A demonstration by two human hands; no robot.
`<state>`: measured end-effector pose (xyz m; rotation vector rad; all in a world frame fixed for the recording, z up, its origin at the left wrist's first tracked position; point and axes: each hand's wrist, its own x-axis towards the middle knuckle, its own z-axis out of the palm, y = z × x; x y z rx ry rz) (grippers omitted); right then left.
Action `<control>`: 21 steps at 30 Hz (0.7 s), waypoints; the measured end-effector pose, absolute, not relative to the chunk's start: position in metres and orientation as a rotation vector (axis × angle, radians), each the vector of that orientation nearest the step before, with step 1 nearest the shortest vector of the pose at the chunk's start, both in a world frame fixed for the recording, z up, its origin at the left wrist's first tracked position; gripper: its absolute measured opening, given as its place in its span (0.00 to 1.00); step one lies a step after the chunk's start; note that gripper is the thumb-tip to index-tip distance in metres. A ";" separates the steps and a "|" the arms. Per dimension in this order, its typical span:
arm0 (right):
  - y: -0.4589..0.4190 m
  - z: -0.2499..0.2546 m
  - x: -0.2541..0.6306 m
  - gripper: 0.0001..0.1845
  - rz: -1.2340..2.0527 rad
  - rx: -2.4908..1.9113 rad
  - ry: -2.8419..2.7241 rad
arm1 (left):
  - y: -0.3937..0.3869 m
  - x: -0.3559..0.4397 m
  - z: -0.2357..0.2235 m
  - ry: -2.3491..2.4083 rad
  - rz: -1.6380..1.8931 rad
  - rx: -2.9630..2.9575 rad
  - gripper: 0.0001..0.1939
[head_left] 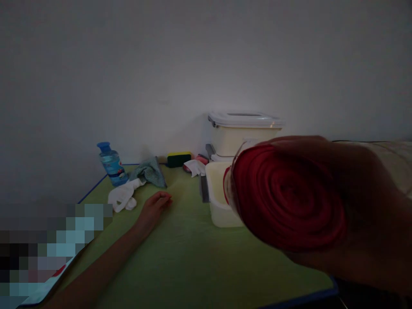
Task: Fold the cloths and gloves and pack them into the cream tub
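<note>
Close to the camera, my right hand (363, 206) is wrapped round a thick roll of red material (289, 193). Its spiral end faces me, and part of a clear wrapping shows at its left edge. Much of this hand is dark, and I cannot tell whether the roll is cloth or plastic. My left hand (157, 205) lies on the green table surface (189, 257), fingers loosely curved and nothing in them. Behind the roll stands a white plastic tub (222, 214), partly hidden by it.
A lidded white box (244, 133) stands by the wall. To its left are a green and yellow sponge (179, 159), a white tissue (195, 167), a grey-blue cloth (149, 171), a white crumpled cloth (124, 195) and a blue bottle (112, 165). A blurred patch covers the lower left.
</note>
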<state>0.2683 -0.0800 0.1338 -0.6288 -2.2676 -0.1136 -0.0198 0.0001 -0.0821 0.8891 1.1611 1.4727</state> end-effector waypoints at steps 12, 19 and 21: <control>-0.014 0.091 0.322 0.33 -0.253 -0.919 -2.294 | -0.004 -0.025 -0.084 1.376 1.372 0.974 0.14; 0.017 0.067 0.336 0.30 -0.036 -1.121 -2.331 | -0.004 -0.027 -0.082 1.419 1.318 0.956 0.14; 0.023 0.062 0.338 0.31 -0.028 -1.162 -2.348 | -0.004 -0.029 -0.082 1.429 1.298 0.933 0.16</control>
